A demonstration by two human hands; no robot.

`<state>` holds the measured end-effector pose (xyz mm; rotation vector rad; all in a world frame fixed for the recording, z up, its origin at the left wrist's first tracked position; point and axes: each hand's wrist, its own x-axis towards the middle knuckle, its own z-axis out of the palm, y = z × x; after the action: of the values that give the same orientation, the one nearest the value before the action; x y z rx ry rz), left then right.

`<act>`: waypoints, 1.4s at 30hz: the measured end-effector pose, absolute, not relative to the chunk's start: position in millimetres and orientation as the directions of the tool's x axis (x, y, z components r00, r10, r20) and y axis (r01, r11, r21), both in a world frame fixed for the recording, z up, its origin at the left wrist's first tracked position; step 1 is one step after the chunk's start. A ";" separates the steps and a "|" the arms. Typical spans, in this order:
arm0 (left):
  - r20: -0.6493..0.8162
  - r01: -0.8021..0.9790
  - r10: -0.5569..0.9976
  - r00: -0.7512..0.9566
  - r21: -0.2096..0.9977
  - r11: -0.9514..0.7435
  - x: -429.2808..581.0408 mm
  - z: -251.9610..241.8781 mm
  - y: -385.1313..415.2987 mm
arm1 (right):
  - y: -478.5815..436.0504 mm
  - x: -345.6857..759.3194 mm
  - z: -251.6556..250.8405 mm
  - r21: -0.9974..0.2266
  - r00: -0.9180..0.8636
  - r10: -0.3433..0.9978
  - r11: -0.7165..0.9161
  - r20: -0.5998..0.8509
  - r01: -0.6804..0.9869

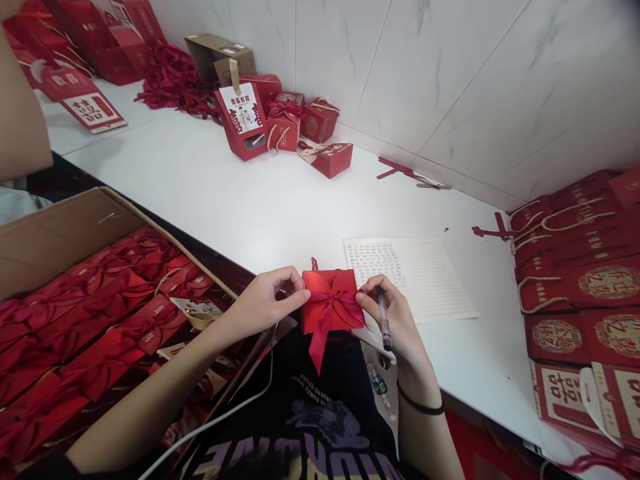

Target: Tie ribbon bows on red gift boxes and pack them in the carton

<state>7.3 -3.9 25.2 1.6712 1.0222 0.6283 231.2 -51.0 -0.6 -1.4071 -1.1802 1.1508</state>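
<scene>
A small bright red gift box point(317, 279) with overlapping petal flaps is held over my lap at the table's edge. Across its top lies a red satin ribbon point(320, 340), tied in a bow with one tail hanging down. My left hand point(270, 297) is closed at the box's left side, thumb and finger pinching the left loop of the bow. On the other side my right hand point(393, 310) pinches the right loop, while a black pen point(384, 320) is tucked between its fingers. The fingers partly hide the loop ends.
Behind the box lies an open notebook point(435, 280) with handwriting. A cardboard box point(65, 230) full of red gift boxes stands at left. More red boxes point(555, 300) are stacked at right. Ribbons point(173, 73) and sample boxes point(283, 130) line the wall. Someone's arm point(20, 113) shows at upper left.
</scene>
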 end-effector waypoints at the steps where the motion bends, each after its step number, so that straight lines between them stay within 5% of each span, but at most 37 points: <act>1: -0.082 0.292 0.868 0.491 0.953 -0.076 8.3 24.0 -3.7 | -51.4 230.7 -1.5 -0.989 0.104 0.991 -0.097 -0.085 0.108; 7: -0.223 0.389 0.836 0.501 0.921 0.012 7.2 24.9 -0.6 | -54.5 229.8 -3.0 -0.991 0.114 0.988 -0.113 -0.104 0.074; 11: -0.228 0.499 0.784 0.577 0.859 -0.118 -0.7 34.2 1.6 | -58.3 233.0 -4.5 -0.986 0.203 0.978 -0.084 -0.054 0.143; 16: -0.047 0.489 0.762 0.646 0.792 -0.366 -3.6 35.0 1.9 | -71.8 232.9 2.3 -0.889 0.418 0.845 0.135 0.334 0.438; 21: 0.043 0.399 0.744 0.667 0.823 -0.405 5.3 32.3 1.5 | -75.2 216.1 21.6 -0.711 0.055 0.826 0.446 0.560 0.544; 25: 0.082 0.319 0.718 0.691 0.857 -0.405 11.4 34.3 1.4 | -66.0 204.3 21.8 -0.647 -0.167 0.823 0.537 0.543 0.541; 32: 0.055 0.146 0.643 0.764 0.956 -0.255 9.1 32.8 6.7 | -60.4 203.2 8.5 -0.647 -0.193 0.871 0.470 0.452 0.601; 42: -0.014 0.427 0.727 0.687 0.817 -0.388 14.3 38.5 6.3 | -62.4 207.8 4.5 -0.656 -0.196 0.868 0.477 0.456 0.586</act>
<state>14.3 6.3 38.5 2.0363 0.8857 0.4410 207.8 -62.4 4.5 -1.2122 -1.8973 0.4312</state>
